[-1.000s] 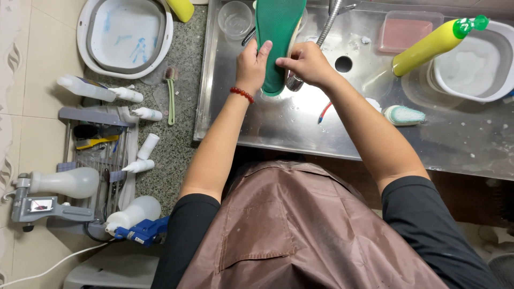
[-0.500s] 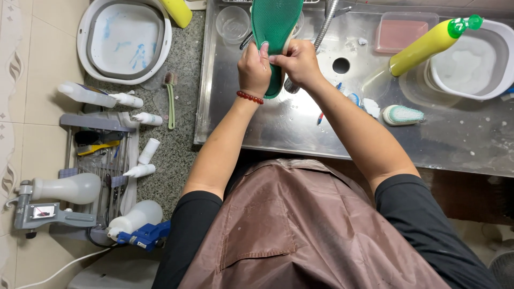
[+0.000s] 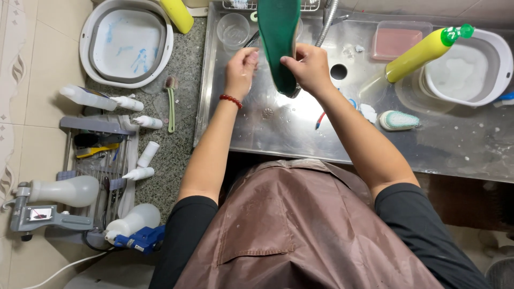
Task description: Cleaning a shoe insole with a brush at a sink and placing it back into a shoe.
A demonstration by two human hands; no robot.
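The long green rubbery insole (image 3: pixel 279 43) hangs over the steel sink basin (image 3: pixel 300 128), far centre. The right hand (image 3: pixel 306 67) has its fingers closed on the insole's right edge; the left hand (image 3: pixel 241 64), fingers curled, sits just left of it. A yellow squeeze bottle (image 3: pixel 420 53) lies right.

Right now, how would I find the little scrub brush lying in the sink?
Look in the steel sink, on the side of the white basin and the tilted yellow bottle. Just below that bottle lies the scrub brush. It is small, oval, with pale green bristles, unlike the green insole held in the right hand.
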